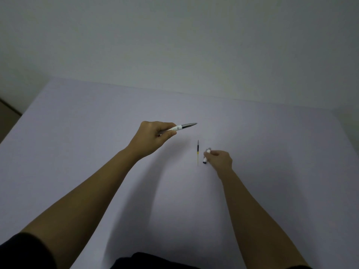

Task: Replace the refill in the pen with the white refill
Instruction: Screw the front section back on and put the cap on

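The left hand grips the pen above the bench, the right hand pinches a small pen part beside the lying refill, which might roll if bumped.

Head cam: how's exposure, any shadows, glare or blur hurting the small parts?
Head view: dim and underexposed, no glare; soft arm shadows fall across the table. Wide-angle bends the far table edge. The pen in the left hand reads fairly sharp; the refill on the table is thin but visible; the small part in the right hand is too blurry to identify.
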### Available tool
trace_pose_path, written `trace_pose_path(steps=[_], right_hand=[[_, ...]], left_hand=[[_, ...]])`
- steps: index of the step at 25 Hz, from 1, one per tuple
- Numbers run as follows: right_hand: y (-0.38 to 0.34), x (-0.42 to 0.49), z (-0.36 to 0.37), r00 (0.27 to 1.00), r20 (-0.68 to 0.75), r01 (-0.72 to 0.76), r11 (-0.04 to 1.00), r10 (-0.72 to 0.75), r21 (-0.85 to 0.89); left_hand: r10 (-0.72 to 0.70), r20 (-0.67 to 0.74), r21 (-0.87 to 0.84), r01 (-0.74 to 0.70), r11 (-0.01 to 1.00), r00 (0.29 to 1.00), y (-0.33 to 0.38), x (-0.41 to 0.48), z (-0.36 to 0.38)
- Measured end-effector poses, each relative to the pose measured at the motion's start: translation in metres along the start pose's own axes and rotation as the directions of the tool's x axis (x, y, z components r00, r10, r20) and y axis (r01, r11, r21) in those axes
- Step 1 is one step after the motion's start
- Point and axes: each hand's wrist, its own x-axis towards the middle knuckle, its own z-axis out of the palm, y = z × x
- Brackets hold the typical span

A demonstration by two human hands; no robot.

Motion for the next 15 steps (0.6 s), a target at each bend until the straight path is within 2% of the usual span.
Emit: trace_pose_path(steps=[4, 7, 11, 15], right_hand=[[-0.041, -0.005, -0.022, 1.000, -0.004, 0.027, 0.925, -0.027, 0.380], [-0.073, -0.017, -0.038, 0.993, 0.052, 0.048, 0.765, -0.105, 0.642], [-0.100, -0.041, -0.053, 0.956, 0.089, 0.117, 0.640, -0.280, 0.759], [-0.106, -0.056, -0.053, 0.934, 0.100, 0.136, 0.598, -0.344, 0.790]], left_hand=[[0.019, 0.012, -0.004, -0.019, 1.000, 1.000, 0.005, 0.000, 0.004], [0.026, 0.008, -0.010, -0.026, 1.000, 1.000, 0.010, -0.001, 0.004], [0.036, 0.001, 0.001, -0.036, 0.999, 0.999, 0.014, 0.001, 0.003], [0.035, -0.013, 0.015, -0.035, 0.999, 0.999, 0.017, 0.001, 0.002]])
